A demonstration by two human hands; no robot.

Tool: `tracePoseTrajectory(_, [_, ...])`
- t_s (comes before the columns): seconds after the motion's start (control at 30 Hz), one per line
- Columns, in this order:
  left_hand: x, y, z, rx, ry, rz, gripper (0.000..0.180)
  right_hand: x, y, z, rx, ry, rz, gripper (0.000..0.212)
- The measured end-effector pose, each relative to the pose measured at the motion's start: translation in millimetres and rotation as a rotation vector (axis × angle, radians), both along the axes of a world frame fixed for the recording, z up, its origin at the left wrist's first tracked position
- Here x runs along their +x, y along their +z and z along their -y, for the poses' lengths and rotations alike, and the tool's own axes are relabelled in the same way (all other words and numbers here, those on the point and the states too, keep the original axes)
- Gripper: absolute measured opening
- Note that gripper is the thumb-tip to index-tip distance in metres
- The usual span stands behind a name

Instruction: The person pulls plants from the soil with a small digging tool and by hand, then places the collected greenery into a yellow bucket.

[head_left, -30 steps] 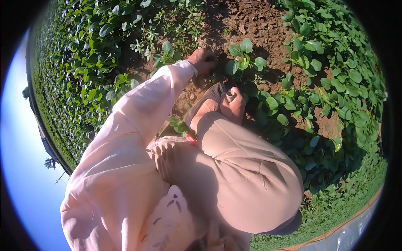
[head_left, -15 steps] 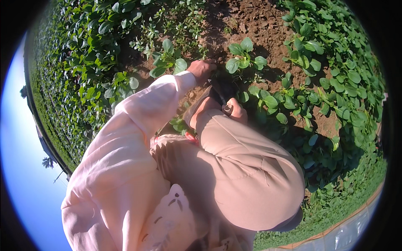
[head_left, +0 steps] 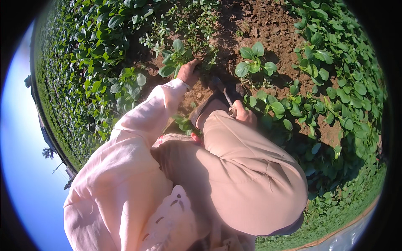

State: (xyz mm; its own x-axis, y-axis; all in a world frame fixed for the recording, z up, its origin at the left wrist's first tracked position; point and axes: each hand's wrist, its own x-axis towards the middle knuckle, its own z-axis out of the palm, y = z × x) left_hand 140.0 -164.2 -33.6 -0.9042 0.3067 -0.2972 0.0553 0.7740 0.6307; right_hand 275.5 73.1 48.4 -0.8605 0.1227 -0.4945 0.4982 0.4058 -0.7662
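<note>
My left hand (head_left: 188, 74) is low over the soil, right beside a young leafy green plant (head_left: 178, 52) with broad rounded leaves. Its fingers curl toward the small weeds (head_left: 205, 62) there; their tips are partly hidden, so what they hold cannot be made out. Near my bent knee, my right hand (head_left: 245, 114) grips a small hand tool (head_left: 227, 97) with a thin metal shank. The tool's far end points up and left toward the soil, in dark shadow, and its shape is unclear. Another leafy plant (head_left: 254, 62) grows right of the tool.
Dense leafy greens (head_left: 83, 62) cover the left side, and more greens (head_left: 326, 92) grow on the right. Brown clumpy soil (head_left: 268, 27) lies between them. My knee in beige trousers (head_left: 255, 175) and a shoe (head_left: 209, 106) are close to both hands. Pale sheeting (head_left: 347, 236) edges the lower right.
My left hand has moved left, away from the tool's end and closer to the leafy plant. More of the tool's metal shows. The whole view has shifted slightly.
</note>
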Motion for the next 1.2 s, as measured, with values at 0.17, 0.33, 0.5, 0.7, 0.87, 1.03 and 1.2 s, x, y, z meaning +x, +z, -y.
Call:
tracePoseTrajectory(0.17, [38,-16,-18,-0.085,-0.07,0.053,0.051,-16,-3,12,0.152,0.138,0.067,0.03])
tracePoseTrajectory(0.33, [46,-44,-17,0.028,0.184,-0.137,0.035,-20,17,-13,0.034,0.245,0.053,0.023])
tracePoseTrajectory(0.5, [18,-41,-8,0.281,0.467,-0.107,0.02,-33,12,-6,0.128,0.133,-0.054,0.014])
tracePoseTrajectory(0.7, [-30,-34,24,0.162,0.552,0.004,0.028,-42,-7,12,0.096,0.198,-0.111,0.014])
tracePoseTrajectory(0.87, [-38,-14,25,0.422,0.826,0.228,0.019,-67,-22,33,0.057,0.19,-0.131,0.016])
tracePoseTrajectory(1.03, [-41,-12,37,0.146,0.438,-0.086,0.031,-62,-28,23,-0.018,0.19,-0.174,0.017])
tracePoseTrajectory(1.2, [-51,2,21,-0.052,0.17,-0.249,0.031,-81,-31,39,-0.01,0.245,-0.181,0.014])
